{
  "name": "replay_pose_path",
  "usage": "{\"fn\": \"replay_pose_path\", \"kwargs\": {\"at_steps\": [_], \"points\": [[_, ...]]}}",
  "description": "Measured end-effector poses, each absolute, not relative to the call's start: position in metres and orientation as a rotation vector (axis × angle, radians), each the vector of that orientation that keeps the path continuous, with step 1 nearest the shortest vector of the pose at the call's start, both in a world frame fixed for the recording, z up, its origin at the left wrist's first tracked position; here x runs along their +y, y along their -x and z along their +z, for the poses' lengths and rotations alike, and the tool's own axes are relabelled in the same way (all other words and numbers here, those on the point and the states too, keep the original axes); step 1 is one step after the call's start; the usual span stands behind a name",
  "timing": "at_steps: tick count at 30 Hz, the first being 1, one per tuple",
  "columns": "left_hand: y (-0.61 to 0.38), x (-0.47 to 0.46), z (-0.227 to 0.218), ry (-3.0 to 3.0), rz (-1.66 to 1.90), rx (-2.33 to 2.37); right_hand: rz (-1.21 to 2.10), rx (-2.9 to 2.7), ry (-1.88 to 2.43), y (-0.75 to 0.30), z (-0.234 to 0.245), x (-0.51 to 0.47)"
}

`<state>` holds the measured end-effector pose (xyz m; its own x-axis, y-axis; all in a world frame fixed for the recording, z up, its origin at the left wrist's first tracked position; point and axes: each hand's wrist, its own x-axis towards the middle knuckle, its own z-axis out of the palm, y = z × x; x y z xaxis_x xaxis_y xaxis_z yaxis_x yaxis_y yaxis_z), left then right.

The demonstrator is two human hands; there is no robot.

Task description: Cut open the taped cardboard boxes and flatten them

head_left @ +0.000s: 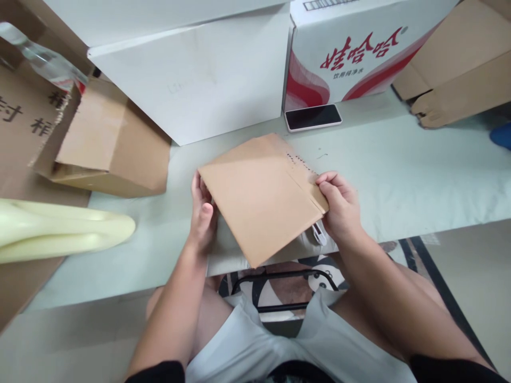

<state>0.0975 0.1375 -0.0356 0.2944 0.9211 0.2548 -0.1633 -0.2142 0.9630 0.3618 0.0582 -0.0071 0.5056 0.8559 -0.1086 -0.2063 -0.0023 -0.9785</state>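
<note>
A flattened brown cardboard box (259,197) is tilted over the near edge of the table, between my two hands. My right hand (341,205) pinches the flap at its right end, thumb on top. On the opposite side, my left hand (203,215) holds the left corner, its fingers partly hidden behind the cardboard and its thumb standing up off the surface. Small dark print runs along the box's upper right side. Beneath the lower right edge a small white object (318,234) shows in part; I cannot make out its kind.
Large white cartons (191,80) and a red-and-white water carton (351,58) line the back. A phone (313,117) lies before them. At left are an opened brown box (115,138), a plastic bottle (43,58) and a pale yellow object (67,231). More cardboard (459,58) stands right.
</note>
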Motion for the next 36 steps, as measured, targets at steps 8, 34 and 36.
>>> {"fn": "replay_pose_path", "kwargs": {"at_steps": [8, 34, 36], "points": [[-0.103, 0.131, -0.028, -1.224, 1.347, 0.915, 0.9, -0.732, 1.36, -0.363, -0.01, 0.057], [-0.075, 0.15, -0.063, -1.802, 1.147, 0.794, 0.931, -0.517, 1.316, -0.365, -0.004, 0.065], [-0.073, 0.149, -0.067, -1.861, 1.093, 0.783, 0.928, -0.5, 1.312, -0.365, -0.003, 0.064]]}}
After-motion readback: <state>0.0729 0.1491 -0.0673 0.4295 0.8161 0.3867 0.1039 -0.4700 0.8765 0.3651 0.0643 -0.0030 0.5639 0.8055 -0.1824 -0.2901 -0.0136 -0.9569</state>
